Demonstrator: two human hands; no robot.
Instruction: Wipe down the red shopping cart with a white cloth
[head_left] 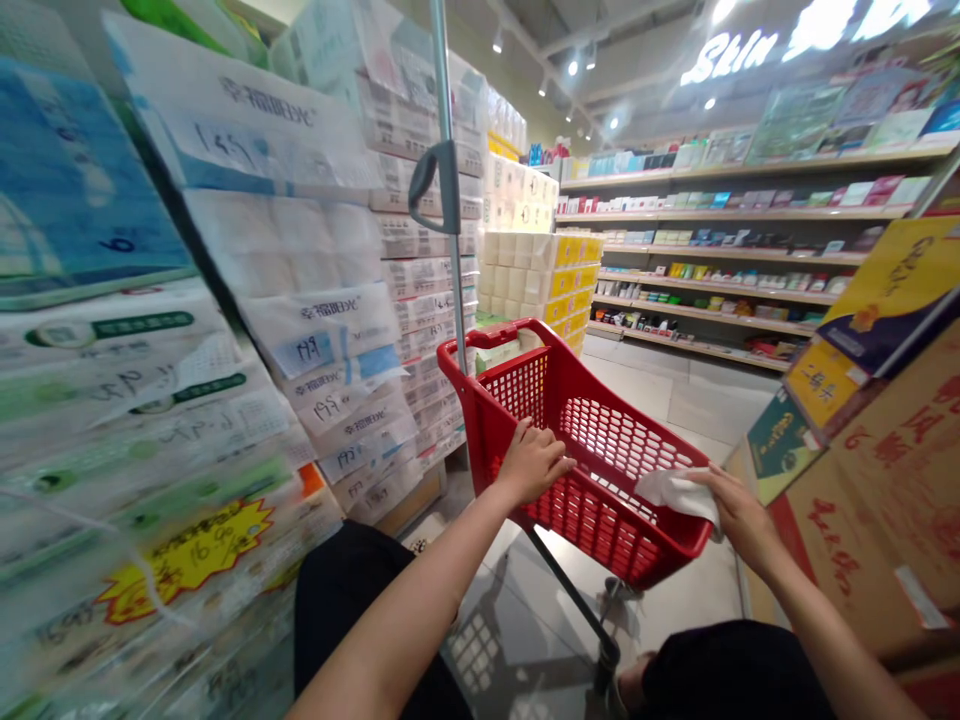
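A red plastic shopping cart (592, 530) with a perforated basket stands before me, turned at an angle. My left hand (531, 462) is closed over the near side rim of its basket, fingers pointing inward. At the right end of the basket, my right hand (739, 508) pinches a crumpled white cloth (671, 490) against the rim. The cloth hangs partly inside the basket; whether it is fabric or paper I cannot tell. A grey pole (459, 280) with a dark grey handle (439, 188) rises from the cart's far left end.
Stacked tissue packs (330, 320) with handwritten prices rise close on the left. Cardboard cartons (877, 500) crowd the right side. Shelves of small boxed goods (720, 215) line the back wall. Tiled floor (645, 385) runs between. My knees flank the cart's near side.
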